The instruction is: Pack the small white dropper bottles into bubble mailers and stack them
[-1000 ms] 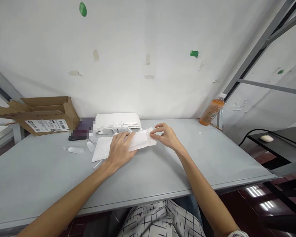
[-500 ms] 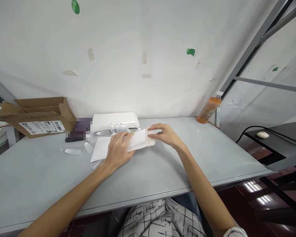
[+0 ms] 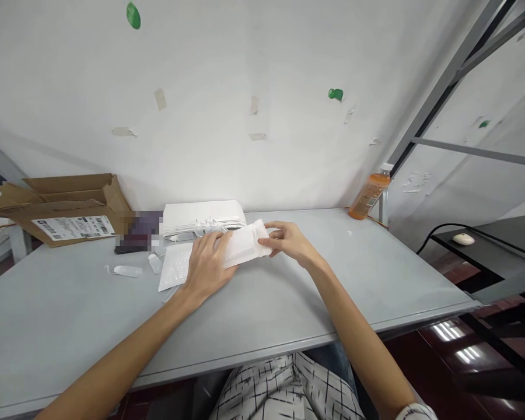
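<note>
A white padded mailer (image 3: pixel 245 245) lies slantwise over the table, its bubbly left end showing past my left hand. My left hand (image 3: pixel 210 256) presses across its middle with the fingers wrapped over it. At the mailer's right end, my right hand (image 3: pixel 289 240) pinches the flap between thumb and fingers. Just behind is a stack of flat white mailers (image 3: pixel 201 214) with small clear-and-white pieces along its front. Two small white tag-like pieces, one nearer (image 3: pixel 128 270) and one by the mailer (image 3: pixel 155 263), rest to the left.
An open cardboard box (image 3: pixel 79 204) with a label stands at the back left, beside a blurred dark purple package (image 3: pixel 144 230). A bottle of orange drink (image 3: pixel 370 195) leans near the wall at the right. The grey table (image 3: pixel 289 309) meets the white wall. A mouse (image 3: pixel 464 239) sits farther right.
My right thumb and fingers have closed onto the mailer's right end, where they were spread wider before. The flap there has shifted slightly. My left hand stays nearly in place.
</note>
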`<state>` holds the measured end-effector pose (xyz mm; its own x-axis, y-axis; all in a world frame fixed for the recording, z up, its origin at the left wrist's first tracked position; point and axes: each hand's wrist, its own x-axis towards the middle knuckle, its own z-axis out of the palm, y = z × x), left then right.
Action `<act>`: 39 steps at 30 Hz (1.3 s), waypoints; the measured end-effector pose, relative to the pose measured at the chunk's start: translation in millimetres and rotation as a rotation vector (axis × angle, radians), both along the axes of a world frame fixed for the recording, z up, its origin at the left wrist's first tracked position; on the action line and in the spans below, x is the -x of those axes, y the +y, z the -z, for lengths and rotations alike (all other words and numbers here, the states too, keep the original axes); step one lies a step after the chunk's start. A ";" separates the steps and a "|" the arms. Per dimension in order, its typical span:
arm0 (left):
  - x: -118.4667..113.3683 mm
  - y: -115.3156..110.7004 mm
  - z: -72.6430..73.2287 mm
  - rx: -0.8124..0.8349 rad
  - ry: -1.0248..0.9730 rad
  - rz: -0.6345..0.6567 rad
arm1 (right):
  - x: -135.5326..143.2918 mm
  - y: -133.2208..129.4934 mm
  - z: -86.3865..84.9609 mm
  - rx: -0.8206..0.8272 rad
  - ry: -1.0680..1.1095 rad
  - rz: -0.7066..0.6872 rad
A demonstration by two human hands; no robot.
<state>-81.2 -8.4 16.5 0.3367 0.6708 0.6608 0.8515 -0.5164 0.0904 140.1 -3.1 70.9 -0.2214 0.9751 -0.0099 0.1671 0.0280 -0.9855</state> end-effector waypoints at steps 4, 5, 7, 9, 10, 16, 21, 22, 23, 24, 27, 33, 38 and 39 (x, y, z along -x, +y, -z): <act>-1.3 -2.1 -4.2 -0.018 0.037 0.030 | 2.6 2.5 -2.3 0.010 0.073 -0.085; -0.6 -2.1 -6.5 -0.014 0.046 0.052 | 2.3 4.0 -2.9 0.000 0.101 -0.068; 3.0 -0.7 -12.6 -0.005 0.042 0.089 | -0.4 7.5 -4.6 -0.008 0.175 -0.036; 9.1 3.0 -19.6 0.008 -0.001 0.090 | -5.3 10.6 -6.2 -0.002 0.255 -0.016; 12.6 5.4 -22.9 0.022 -0.041 0.071 | -7.9 11.9 -6.8 -0.001 0.287 -0.011; 24.2 17.0 -35.4 0.199 -0.360 0.095 | -13.4 22.9 -5.4 -0.031 0.402 0.059; 19.6 19.1 -43.0 0.122 -0.390 0.144 | -6.9 41.9 3.7 -0.040 0.511 0.183; 19.4 20.0 -44.8 0.095 -0.373 0.132 | -6.0 44.4 5.5 -0.028 0.519 0.199; 19.5 21.3 -46.6 0.063 -0.352 0.119 | -5.4 45.9 6.7 -0.013 0.523 0.212; 19.7 22.7 -48.4 0.031 -0.327 0.105 | -5.2 46.2 7.3 0.005 0.529 0.224; 17.1 26.9 -54.3 -0.065 -0.281 0.041 | -6.5 41.7 4.8 0.017 0.564 0.224; -13.4 23.3 -71.4 -0.016 -0.410 -0.041 | -11.5 37.1 -2.0 -0.145 0.523 0.207; -30.9 12.7 -77.7 0.441 -0.640 0.154 | -25.8 43.1 1.6 -0.229 0.474 0.298; -31.3 11.8 -75.8 0.587 -0.687 0.204 | -29.2 43.1 2.7 -0.213 0.462 0.292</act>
<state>-49.9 3.3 92.3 0.1447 0.9321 0.3320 0.4116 -0.3618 0.8364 169.4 40.0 68.2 0.1224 0.9663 0.2265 -0.2480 0.2508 -0.9358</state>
